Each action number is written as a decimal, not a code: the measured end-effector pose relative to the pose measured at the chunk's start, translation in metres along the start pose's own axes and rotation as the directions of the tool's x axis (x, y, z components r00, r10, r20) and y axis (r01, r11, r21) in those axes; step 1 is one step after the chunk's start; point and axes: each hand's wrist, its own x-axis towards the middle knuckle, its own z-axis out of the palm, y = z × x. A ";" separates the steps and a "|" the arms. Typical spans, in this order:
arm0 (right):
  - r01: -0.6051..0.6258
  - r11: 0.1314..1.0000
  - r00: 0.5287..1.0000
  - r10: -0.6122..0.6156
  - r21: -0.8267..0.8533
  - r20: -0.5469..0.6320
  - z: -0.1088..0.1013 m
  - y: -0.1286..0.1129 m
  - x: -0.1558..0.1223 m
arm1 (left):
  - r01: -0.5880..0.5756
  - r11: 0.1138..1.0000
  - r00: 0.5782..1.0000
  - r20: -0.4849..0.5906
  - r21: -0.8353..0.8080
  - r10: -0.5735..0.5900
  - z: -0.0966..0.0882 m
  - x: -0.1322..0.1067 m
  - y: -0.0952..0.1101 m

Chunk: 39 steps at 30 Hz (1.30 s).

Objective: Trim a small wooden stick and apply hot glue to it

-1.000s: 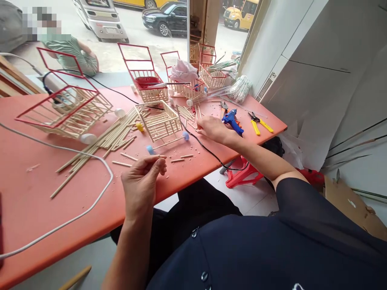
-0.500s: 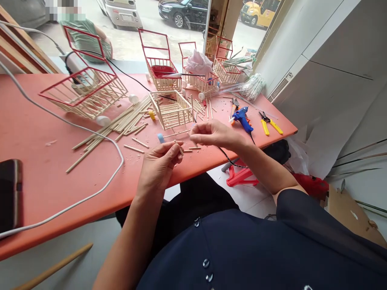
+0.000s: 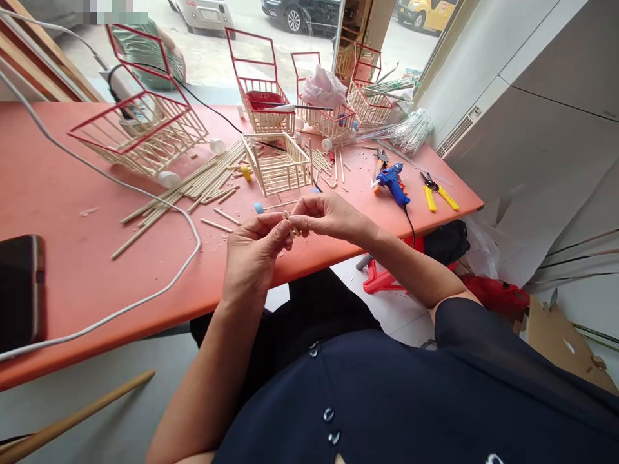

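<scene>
1. While your hands meet just above the near edge of the long orange table (image 3: pixel 72 270), your left hand (image 3: pixel 252 251) pinches one end of a short pale wooden stick (image 3: pixel 290 225) between thumb and fingertips.
2. Your right hand (image 3: pixel 326 219) is closed on the other end of the same stick, its fingertips almost touching those of the left.
3. The stick sits tilted in the air between the two pinches, on the near side of a thin stick axle with a blue cap (image 3: pixel 259 207) that lies on the table.
4. Farther off stands an unpainted open basket of pale sticks (image 3: pixel 278 166), with a loose pile of long wooden sticks (image 3: pixel 193 188) to its left.
5. To your right, a blue glue gun (image 3: pixel 391 178) and yellow-handled pliers (image 3: pixel 438 195) lie near the table's right end.
6. On the left, a white cable (image 3: pixel 197 240) loops across the table, and a black phone (image 3: pixel 19 290) lies at the near left edge.
</scene>
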 end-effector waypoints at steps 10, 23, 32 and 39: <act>-0.028 0.998 1.000 0.027 0.048 0.009 0.000 0.006 0.006 | -0.015 1.000 1.000 -0.003 -0.004 0.015 -0.004 0.004 -0.006; -0.134 0.985 0.991 0.136 0.105 -0.009 -0.001 0.001 0.002 | -0.003 1.000 1.000 0.017 0.017 0.002 -0.002 0.006 -0.009; -0.151 0.975 0.988 0.152 0.162 0.008 -0.003 0.006 0.004 | 0.028 1.000 0.999 0.046 -0.005 -0.028 -0.004 0.008 -0.010; -0.161 0.975 0.987 0.161 0.155 0.012 -0.003 0.004 0.000 | 0.030 1.000 0.999 0.046 -0.002 -0.030 -0.001 0.008 -0.008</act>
